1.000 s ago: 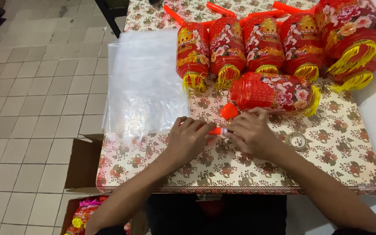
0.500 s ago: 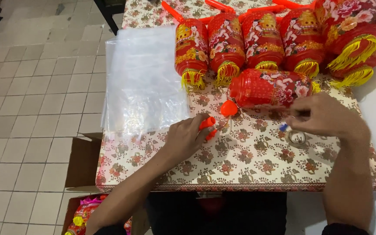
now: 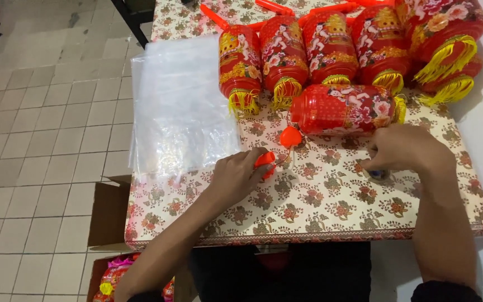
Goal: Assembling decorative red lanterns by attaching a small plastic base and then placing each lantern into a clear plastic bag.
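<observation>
My left hand (image 3: 236,178) rests on the flowered table (image 3: 331,207) and pinches a small orange plastic handle (image 3: 265,159), joined by a thin wire to an orange cap (image 3: 290,136). That cap sits at the end of a red paper lantern (image 3: 345,108) lying on its side. My right hand (image 3: 403,149) lies to the right, just below that lantern, with its fingers curled over a small dark object (image 3: 377,174) on the table. What that object is cannot be told.
Several red lanterns with yellow tassels (image 3: 331,47) stand along the table's far edge. A stack of clear plastic bags (image 3: 180,106) lies at the left. An open cardboard box (image 3: 110,215) holding colourful goods sits on the tiled floor below the table's left edge.
My right hand left the orange handle, swung out to the right, and now has come down onto the table by the small dark object. My left hand stayed on the handle.
</observation>
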